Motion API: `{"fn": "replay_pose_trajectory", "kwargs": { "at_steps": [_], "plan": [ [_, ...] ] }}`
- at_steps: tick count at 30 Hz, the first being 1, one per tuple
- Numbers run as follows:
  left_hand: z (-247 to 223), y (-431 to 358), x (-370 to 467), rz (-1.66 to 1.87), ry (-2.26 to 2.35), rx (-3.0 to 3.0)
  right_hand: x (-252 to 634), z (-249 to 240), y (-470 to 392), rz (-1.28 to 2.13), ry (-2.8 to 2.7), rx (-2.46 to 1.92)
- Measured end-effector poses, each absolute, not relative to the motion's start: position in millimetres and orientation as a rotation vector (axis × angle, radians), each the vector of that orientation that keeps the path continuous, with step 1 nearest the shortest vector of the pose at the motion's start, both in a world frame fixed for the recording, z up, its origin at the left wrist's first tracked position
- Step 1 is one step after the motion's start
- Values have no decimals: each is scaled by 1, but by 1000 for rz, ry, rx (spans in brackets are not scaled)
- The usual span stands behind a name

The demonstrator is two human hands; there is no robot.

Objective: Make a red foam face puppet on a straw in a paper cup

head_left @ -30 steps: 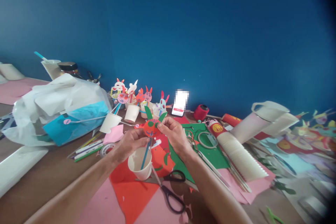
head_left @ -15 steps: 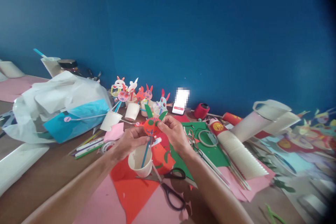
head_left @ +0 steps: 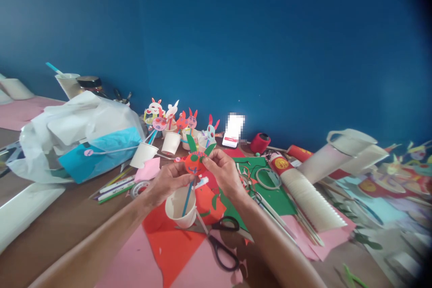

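Head view: I have left hand point(head_left: 169, 183) pinching orange paper face point(head_left: 192, 165) at lower left, right hand point(head_left: 223, 170) pinching its edge by green ear point(head_left: 209, 149). Face sits atop blue stick point(head_left: 187, 200) reaching into paper cup point(head_left: 182, 219), well short of counter's point(head_left: 81, 225) far edge. Likely step: fixing ear; next calls for light, steady pinch.

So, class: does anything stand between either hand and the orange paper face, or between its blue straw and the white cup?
Nothing visible does: the left hand and right hand both hold the orange paper face, and its blue straw reaches into the open white cup.
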State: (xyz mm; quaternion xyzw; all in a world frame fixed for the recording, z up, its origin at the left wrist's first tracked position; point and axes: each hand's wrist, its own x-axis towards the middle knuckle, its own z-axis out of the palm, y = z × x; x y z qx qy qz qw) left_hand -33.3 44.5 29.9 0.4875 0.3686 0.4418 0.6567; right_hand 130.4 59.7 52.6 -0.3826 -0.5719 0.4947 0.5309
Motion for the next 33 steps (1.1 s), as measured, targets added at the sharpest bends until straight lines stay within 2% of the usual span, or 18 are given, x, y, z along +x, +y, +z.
{"fn": "replay_pose_trajectory", "kwargs": {
  "at_steps": [12, 21, 28, 33],
  "plan": [
    [32, 44, -31, 1047, 850, 1109, 128, 49, 59, 1149, -1409, -939],
    [35, 44, -32, 1104, 878, 1045, 131, 51, 59, 1247, -1342, -868],
    [37, 45, -34, 1166, 867, 1043, 120, 31, 56, 1368, -1408, -870],
    [37, 44, -34, 1182, 878, 1078, 110, 22, 53, 1277, -1426, -919]
  ]
}}
